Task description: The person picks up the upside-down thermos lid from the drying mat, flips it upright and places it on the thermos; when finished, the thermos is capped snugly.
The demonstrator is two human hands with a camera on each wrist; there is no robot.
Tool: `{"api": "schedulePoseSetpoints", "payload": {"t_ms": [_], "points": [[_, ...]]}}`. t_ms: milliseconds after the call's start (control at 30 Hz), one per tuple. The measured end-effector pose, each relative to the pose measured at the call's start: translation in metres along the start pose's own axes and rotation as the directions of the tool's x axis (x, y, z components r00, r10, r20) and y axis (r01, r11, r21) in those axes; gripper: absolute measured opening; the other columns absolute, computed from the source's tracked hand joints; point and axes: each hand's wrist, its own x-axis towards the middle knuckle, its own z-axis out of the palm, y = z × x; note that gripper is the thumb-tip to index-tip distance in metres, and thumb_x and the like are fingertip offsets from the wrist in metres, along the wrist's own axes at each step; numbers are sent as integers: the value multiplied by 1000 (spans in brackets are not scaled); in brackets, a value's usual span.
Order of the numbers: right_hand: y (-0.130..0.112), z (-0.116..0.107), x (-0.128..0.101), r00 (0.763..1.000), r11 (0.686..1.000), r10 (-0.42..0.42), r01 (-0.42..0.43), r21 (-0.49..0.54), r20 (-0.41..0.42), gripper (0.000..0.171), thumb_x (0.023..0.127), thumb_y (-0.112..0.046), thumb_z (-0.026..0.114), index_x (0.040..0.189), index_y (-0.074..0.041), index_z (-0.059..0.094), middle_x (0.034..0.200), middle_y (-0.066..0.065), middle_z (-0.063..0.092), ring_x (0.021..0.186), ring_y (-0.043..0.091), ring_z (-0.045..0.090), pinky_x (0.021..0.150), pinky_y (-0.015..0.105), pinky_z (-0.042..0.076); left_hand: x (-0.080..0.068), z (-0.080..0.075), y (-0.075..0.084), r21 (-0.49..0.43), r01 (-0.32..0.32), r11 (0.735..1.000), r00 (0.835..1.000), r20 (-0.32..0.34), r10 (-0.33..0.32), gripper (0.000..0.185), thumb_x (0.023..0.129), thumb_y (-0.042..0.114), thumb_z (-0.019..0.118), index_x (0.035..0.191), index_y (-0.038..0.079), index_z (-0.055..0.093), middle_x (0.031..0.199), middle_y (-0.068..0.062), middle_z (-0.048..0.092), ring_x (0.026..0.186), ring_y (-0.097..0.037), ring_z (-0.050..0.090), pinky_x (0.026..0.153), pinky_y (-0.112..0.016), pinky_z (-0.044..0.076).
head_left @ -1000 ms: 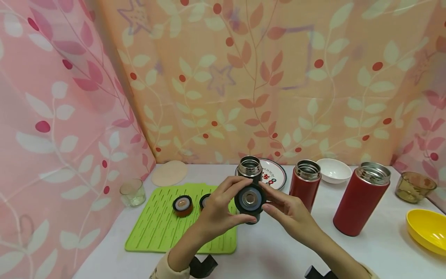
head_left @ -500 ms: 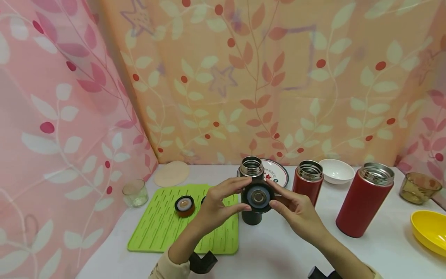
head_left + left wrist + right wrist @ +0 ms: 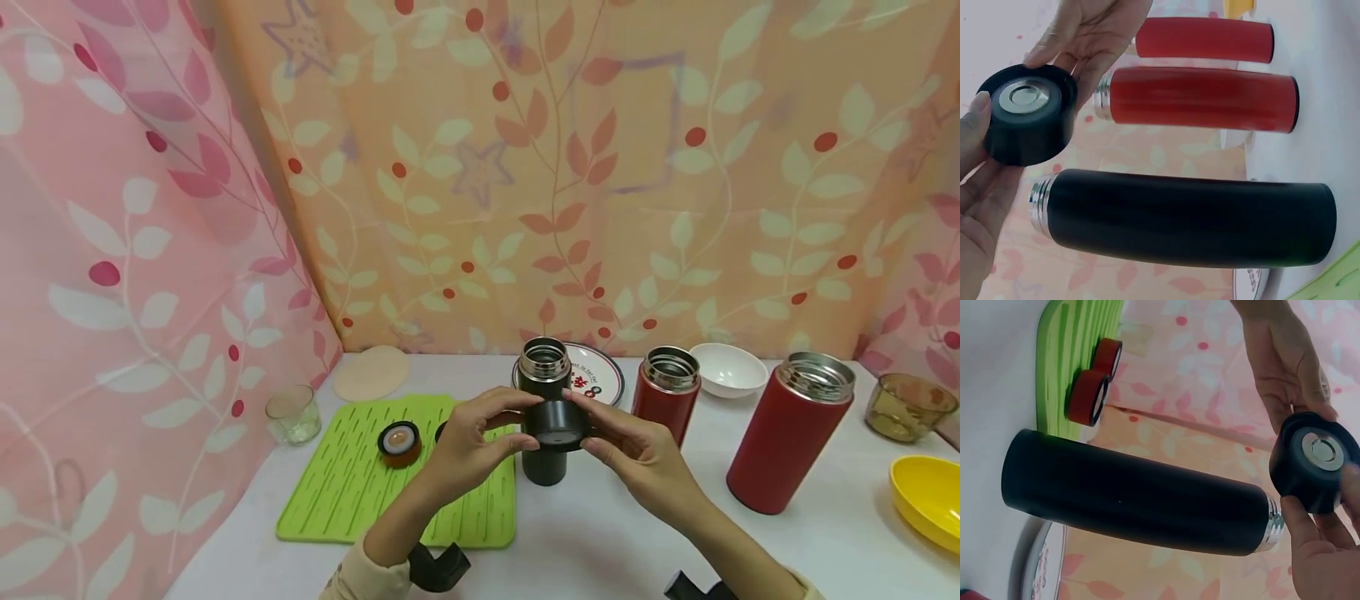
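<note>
Both hands hold a black flask lid (image 3: pixel 556 427) just in front of an open black flask (image 3: pixel 545 468) that stands on the white table (image 3: pixel 600 533). My left hand (image 3: pixel 519 423) pinches the lid's left side and my right hand (image 3: pixel 589 425) its right side. In the left wrist view the lid (image 3: pixel 1029 115) shows a metal-centred face beside the flask (image 3: pixel 1191 219). The right wrist view has the same lid (image 3: pixel 1313 462) near the flask's steel mouth (image 3: pixel 1272 522).
Two open red flasks (image 3: pixel 666 393) (image 3: pixel 787 433) stand to the right. A green mat (image 3: pixel 360 492) at the left carries a lid (image 3: pixel 399 442). A plate (image 3: pixel 596 377), white bowl (image 3: pixel 727 368), amber bowl (image 3: pixel 903 406), yellow bowl (image 3: pixel 930 492), glass cup (image 3: pixel 291 412) and beige coaster (image 3: pixel 371 372) ring the table.
The lid has been tipped in both hands: its metal-centred face showed to the head camera before, now only its black side shows. The flask has not moved.
</note>
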Motion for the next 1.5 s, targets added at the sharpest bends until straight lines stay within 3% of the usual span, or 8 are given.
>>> {"api": "schedulePoseSetpoints", "payload": {"t_ms": [133, 367, 633, 867, 967, 1067, 1200, 1500], "points": [[0, -2, 1, 1000, 999, 27, -28, -41, -10, 50, 91, -1, 53, 138, -10, 42, 135, 15, 49, 121, 2, 50, 90, 16, 45, 1, 2, 0, 81, -130, 988, 991, -31, 133, 39, 78, 8, 69, 116, 2, 59, 110, -11, 62, 104, -18, 60, 88, -27, 51], [-2, -5, 1, 998, 998, 63, -63, -25, 10, 46, 95, -5, 44, 141, -13, 39, 135, 0, 52, 123, -2, 46, 94, 13, 40, 3, 5, 3, 270, -346, 899, 928, -43, 370, 42, 70, 7, 75, 110, 2, 63, 108, -11, 64, 103, -19, 61, 89, -27, 51], [-3, -4, -1, 998, 984, 26, -37, 176, 60, 49, 95, -12, 48, 141, -3, 34, 133, -8, 53, 118, 6, 53, 88, 19, 48, 3, 7, 9, 349, -458, 817, 875, 18, 484, 40, 72, 9, 75, 109, 2, 64, 110, -11, 63, 107, -21, 59, 91, -27, 49], [-3, 1, -1, 999, 977, -26, 30, 209, -21, 50, 91, -5, 53, 136, 8, 36, 132, -7, 54, 117, 7, 54, 87, 18, 48, 3, 9, 6, 228, -383, 895, 915, -35, 401, 45, 69, 3, 76, 112, -2, 62, 116, -15, 59, 109, -23, 59, 89, -28, 51], [-3, 4, -1, 998, 977, -43, 53, 208, -52, 52, 89, -5, 55, 135, 10, 36, 132, -6, 53, 117, 8, 54, 88, 18, 48, 2, 10, 5, 87, -274, 958, 959, -48, 278, 52, 70, 2, 75, 119, -4, 57, 121, -18, 56, 112, -23, 57, 89, -29, 51], [-2, 8, -2, 995, 981, -54, 69, 180, -84, 55, 86, -2, 59, 135, 8, 38, 132, -5, 53, 117, 8, 54, 89, 19, 47, 1, 9, 5, -70, -142, 987, 990, -34, 140, 59, 72, 1, 73, 126, -6, 51, 127, -19, 52, 116, -24, 55, 91, -29, 49], [-1, 12, -4, 991, 989, -83, 95, 115, -108, 63, 78, 6, 64, 136, 3, 40, 135, -3, 51, 121, 10, 51, 93, 20, 44, 1, 9, 7, -143, -58, 988, 998, -20, 56, 61, 74, 1, 72, 129, -5, 48, 129, -19, 51, 118, -24, 53, 94, -29, 47], [5, 21, -3, 968, 967, -215, 229, 113, -127, 70, 72, 14, 66, 135, 8, 38, 138, 16, 47, 127, 17, 46, 96, 23, 42, 0, 10, 9, -84, -53, 995, 998, -32, 50, 65, 71, 3, 75, 130, -3, 48, 128, -17, 53, 120, -23, 52, 95, -28, 46]]}}
